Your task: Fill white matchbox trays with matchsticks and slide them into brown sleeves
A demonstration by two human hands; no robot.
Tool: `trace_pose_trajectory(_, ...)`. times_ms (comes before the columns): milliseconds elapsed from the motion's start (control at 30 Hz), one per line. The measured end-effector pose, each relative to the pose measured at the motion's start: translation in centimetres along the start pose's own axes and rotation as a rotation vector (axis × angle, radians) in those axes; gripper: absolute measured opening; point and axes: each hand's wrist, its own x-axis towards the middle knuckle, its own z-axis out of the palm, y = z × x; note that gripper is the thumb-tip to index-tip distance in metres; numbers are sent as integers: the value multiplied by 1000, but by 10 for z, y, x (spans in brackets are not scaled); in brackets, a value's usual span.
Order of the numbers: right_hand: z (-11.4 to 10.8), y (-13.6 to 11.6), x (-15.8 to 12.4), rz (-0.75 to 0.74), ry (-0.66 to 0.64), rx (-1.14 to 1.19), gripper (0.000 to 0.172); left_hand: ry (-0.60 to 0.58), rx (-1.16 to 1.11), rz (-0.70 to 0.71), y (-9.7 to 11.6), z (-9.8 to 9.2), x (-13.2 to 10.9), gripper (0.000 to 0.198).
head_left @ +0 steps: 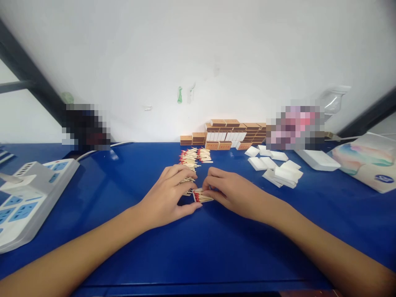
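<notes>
My left hand [173, 190] and my right hand [230, 190] meet at the middle of the blue table [198, 247]. Between them lies a small open matchbox tray [202, 196] filled with red-tipped matches. Both hands curl their fingers around the tray and pinch at the matches in it. A loose heap of matches [193, 159] lies just beyond the hands, partly hidden under my left fingers.
Stacked brown matchboxes [230, 134] stand against the white wall. Several white empty trays [276, 167] lie at the right. A white power strip [27, 198] sits at the left edge. A tissue pack [366, 161] and a white flat box [318, 159] lie far right.
</notes>
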Motion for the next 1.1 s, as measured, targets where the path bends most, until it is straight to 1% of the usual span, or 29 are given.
trace_pose_trajectory(267, -3, 0, -1, -15, 7, -40, 13, 9, -3, -2, 0, 1, 0, 23)
trace_pose_trajectory(467, 0, -2, 0, -41, 4, 9, 13, 8, 0, 2, 0, 2, 0, 22)
trace_pose_trajectory(700, 7, -3, 1, -112, 71, -41, 17, -5, -5, 0, 0, 0, 0, 21)
trace_pose_trajectory(867, 8, -4, 1, -105, 79, -1, 14, -10, -12, 1, 1, 1, 1, 19)
trace_pose_trajectory(1100, 6, -3, 0, -123, 106, -54, 14, 1, -1, -1, 0, 0, 0, 21)
